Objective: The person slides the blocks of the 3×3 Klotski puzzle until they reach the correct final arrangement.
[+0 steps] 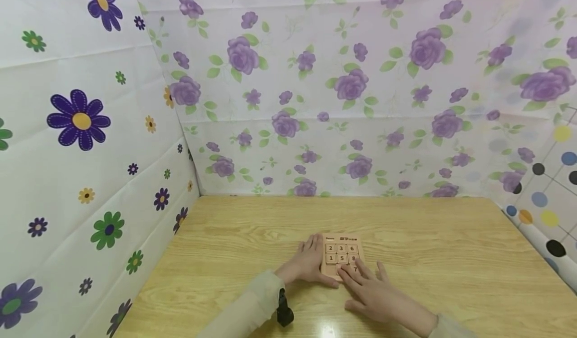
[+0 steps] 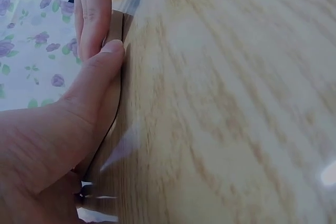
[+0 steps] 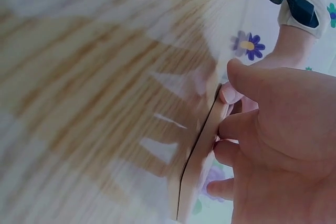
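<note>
A wooden number slide puzzle lies flat on the table. Its upper rows read 2, 3, 6 and 1, 5, 8; a 7 shows at bottom right, and the bottom-left slot holds no tile. My left hand holds the board, fingers along its left side and thumb at the near edge. That thumb lies against the board's edge in the left wrist view. My right hand reaches in from the near right, with extended fingertips touching the bottom-row tiles. They cover the middle tile's number. In the right wrist view its fingers rest over the board.
The wood-grain table extends around the puzzle on all sides. A flowered cloth hangs behind its far edge, with another patterned cloth on the left and a dotted one on the right. A black device is strapped to the left wrist.
</note>
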`<action>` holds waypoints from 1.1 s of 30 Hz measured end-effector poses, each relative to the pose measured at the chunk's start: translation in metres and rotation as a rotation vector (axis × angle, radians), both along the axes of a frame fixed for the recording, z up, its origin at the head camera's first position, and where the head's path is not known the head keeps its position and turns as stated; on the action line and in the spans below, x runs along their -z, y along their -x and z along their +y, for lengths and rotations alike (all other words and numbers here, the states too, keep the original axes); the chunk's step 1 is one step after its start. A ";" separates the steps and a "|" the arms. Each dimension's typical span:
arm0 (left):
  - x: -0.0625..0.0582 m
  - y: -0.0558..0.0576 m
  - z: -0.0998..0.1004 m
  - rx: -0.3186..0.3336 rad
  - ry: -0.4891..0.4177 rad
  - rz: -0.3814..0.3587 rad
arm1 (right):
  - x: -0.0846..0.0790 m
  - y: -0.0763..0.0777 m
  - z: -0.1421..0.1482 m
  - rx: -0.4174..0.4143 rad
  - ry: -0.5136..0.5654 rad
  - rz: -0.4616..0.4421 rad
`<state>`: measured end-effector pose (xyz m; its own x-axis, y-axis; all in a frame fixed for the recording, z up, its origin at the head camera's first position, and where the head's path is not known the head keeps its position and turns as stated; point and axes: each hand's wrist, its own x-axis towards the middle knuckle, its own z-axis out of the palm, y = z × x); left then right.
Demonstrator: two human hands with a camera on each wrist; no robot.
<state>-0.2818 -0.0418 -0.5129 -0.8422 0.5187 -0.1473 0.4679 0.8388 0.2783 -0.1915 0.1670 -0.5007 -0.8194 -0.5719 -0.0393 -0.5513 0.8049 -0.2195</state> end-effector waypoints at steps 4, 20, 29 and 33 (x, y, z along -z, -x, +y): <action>0.000 0.000 0.000 0.000 0.004 -0.003 | 0.001 0.000 0.003 0.012 -0.010 -0.002; 0.007 0.003 -0.001 0.009 0.044 0.025 | -0.001 0.007 0.001 0.025 -0.019 0.008; 0.007 0.003 -0.001 0.015 0.081 0.050 | 0.003 0.019 -0.010 0.005 -0.013 0.050; 0.007 0.003 -0.002 0.013 0.088 0.054 | 0.004 0.023 -0.015 0.014 -0.028 0.060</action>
<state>-0.2848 -0.0440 -0.5201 -0.8434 0.5166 -0.1476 0.4912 0.8527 0.1778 -0.2148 0.1520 -0.5049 -0.8286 -0.5597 -0.0058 -0.5515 0.8181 -0.1633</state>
